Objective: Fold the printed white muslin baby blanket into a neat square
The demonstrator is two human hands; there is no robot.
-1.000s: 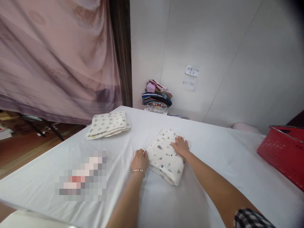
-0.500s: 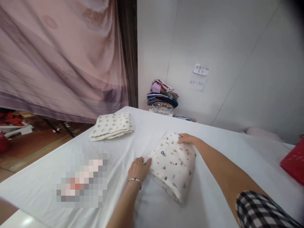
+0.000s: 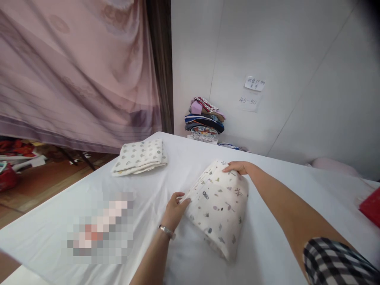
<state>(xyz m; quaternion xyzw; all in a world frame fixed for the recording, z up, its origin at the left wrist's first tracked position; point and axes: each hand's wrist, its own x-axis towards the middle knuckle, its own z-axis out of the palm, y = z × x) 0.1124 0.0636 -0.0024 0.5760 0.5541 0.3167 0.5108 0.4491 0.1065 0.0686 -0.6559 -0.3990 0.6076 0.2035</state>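
A folded white cloth [image 3: 218, 202] printed with small plants and shapes is held tilted above the white-covered table [image 3: 261, 253]. My left hand [image 3: 175, 209], with a metal bracelet at the wrist, pinches its left corner between thumb and fingers. At the far upper edge, my right hand [image 3: 239, 168] grips the cloth, thumb on top and the other fingers partly hidden behind it. A second folded white cloth [image 3: 141, 156] with a grey-green pattern lies on the table to the far left, apart from both hands.
A pixelated pinkish object [image 3: 102, 225] lies on the table's left side. Folded clothes [image 3: 204, 118] are stacked beyond the far edge by the wall. A red item [image 3: 371, 208] is at the right edge. A pink curtain [image 3: 89, 71] hangs at left.
The printed cloth has shifted slightly and its far edge is raised a little, with both hands still on it. The view has turned slightly.
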